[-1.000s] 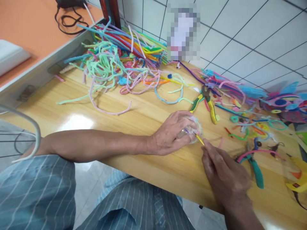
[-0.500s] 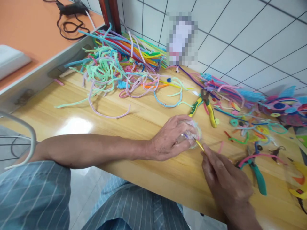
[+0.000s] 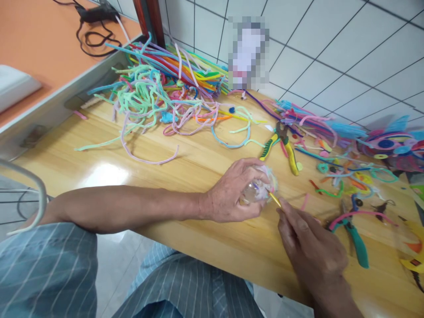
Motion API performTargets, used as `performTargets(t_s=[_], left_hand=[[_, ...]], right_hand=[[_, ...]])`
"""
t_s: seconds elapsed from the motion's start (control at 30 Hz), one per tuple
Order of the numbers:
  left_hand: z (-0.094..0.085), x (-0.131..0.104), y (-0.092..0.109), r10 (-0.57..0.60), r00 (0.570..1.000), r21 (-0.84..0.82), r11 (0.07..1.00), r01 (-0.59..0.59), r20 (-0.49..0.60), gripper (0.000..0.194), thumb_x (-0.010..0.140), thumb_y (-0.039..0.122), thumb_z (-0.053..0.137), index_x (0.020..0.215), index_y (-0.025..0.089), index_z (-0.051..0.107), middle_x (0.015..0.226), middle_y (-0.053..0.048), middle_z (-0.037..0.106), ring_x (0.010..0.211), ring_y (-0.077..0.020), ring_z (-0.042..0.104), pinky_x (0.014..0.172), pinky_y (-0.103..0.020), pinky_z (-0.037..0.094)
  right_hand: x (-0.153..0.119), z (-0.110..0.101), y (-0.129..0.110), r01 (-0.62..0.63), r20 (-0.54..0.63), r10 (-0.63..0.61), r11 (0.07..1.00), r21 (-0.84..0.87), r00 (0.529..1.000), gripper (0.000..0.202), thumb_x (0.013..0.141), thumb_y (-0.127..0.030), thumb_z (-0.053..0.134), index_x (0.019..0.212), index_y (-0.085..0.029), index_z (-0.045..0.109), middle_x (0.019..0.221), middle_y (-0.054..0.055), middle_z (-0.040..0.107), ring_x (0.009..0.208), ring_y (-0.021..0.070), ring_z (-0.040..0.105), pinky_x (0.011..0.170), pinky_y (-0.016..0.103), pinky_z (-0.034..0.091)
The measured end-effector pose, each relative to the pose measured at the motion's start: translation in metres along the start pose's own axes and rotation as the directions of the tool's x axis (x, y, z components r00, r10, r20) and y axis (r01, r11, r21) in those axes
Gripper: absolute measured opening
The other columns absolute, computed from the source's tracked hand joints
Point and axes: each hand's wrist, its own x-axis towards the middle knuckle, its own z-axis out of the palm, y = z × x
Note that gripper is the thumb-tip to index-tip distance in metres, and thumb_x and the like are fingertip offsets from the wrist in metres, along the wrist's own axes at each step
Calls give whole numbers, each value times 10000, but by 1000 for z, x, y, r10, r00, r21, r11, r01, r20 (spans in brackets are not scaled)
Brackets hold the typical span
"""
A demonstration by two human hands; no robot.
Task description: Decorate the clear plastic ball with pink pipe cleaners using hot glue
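My left hand is closed around a small, clear, rounded plastic piece, with whitish and pastel fuzzy material around its right end. Fingers cover part of it, so its full shape is hidden. In my right hand is a thin golden-yellow stick, pinched between thumb and fingers. Its tip meets the right side of the clear piece; I cannot tell what kind of tool it is. Just beyond my left hand lie yellow-and-green pliers, jaws pointing away. Teal-handled pliers rest to the right of my right hand.
A tangle of green and pink pipe cleaners and a multicoloured bundle lie at the back left. More scraps cover the right side. A phone-like item, blurred out, leans on the tiled wall. A yellow tool sits far right.
My left fingers have shifted a little around the clear piece, and more of its rounded side shows. The yellow stick stays at its right side. The whole view has moved slightly.
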Motion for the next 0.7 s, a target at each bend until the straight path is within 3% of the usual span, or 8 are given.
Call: performTargets(t_s=[0.23, 0.47, 0.7], left_hand=[[0, 2, -4, 61, 998, 34, 998, -61, 4, 445, 896, 150, 678, 1303, 244, 524, 1262, -113, 678, 1400, -294, 560, 1171, -508, 504], [-4, 8, -10, 8, 997, 15, 1000, -9, 74, 354, 944, 251, 654, 1278, 249, 536, 1310, -121, 659, 1406, -298, 554, 1176, -526, 494], [-11, 16, -11, -42, 989, 6, 999, 41, 139, 338, 943, 320, 665, 1249, 236, 546, 1319, -138, 667, 1393, -294, 565, 1192, -516, 474]], right_hand=[[0, 2, -1, -44, -21, 44, 999, -10, 999, 868, 946, -41, 720, 1712, -193, 341, 927, 4, 853, 702, 137, 773, 690, 221, 566], [-2, 11, 3, -104, -58, 105, 994, 20, 993, 700, 935, -41, 731, 1582, -216, 531, 920, 11, 843, 692, 137, 758, 650, 242, 531], [-1, 17, 5, -143, -66, 149, 986, 81, 987, 707, 947, -51, 718, 1595, -257, 525, 935, -3, 841, 678, 130, 758, 650, 234, 535]])
